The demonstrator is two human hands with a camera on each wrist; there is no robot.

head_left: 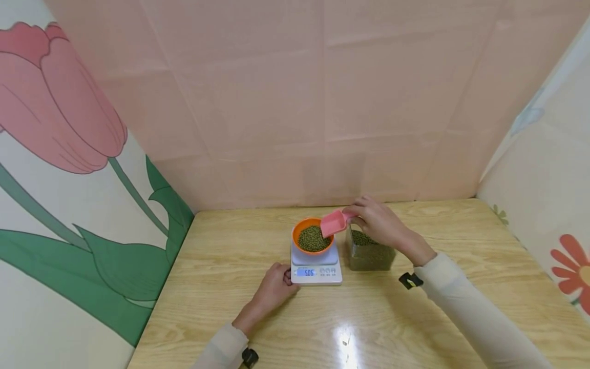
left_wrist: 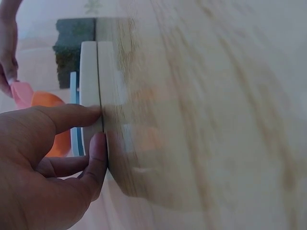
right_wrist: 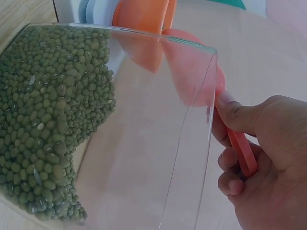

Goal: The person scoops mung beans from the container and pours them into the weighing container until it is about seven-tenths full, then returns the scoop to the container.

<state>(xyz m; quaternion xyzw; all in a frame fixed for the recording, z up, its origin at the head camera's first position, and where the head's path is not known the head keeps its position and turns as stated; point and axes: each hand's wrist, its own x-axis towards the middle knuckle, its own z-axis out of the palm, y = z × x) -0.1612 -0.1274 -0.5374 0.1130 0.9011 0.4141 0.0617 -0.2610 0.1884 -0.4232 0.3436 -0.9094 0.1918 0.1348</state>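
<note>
An orange bowl (head_left: 299,225) with green mung beans (head_left: 313,239) in it stands on a white kitchen scale (head_left: 318,277), whose lit display seems to read 506. At the scale's front left corner, my left hand (head_left: 275,285) holds the edge between thumb and curled fingers. My right hand (head_left: 379,223) grips a pink scoop (head_left: 334,224) by its handle, the blade tilted over the bowl's right rim. Whether any beans lie in the scoop I cannot tell. Below that hand is a clear container (right_wrist: 144,143), partly filled with mung beans (right_wrist: 33,115).
Scale and container stand side by side on a wood-grain table (head_left: 221,241). A pink wall covering (head_left: 258,128) rises behind the table. Printed side panels stand left and right, one bearing a large tulip (head_left: 69,102).
</note>
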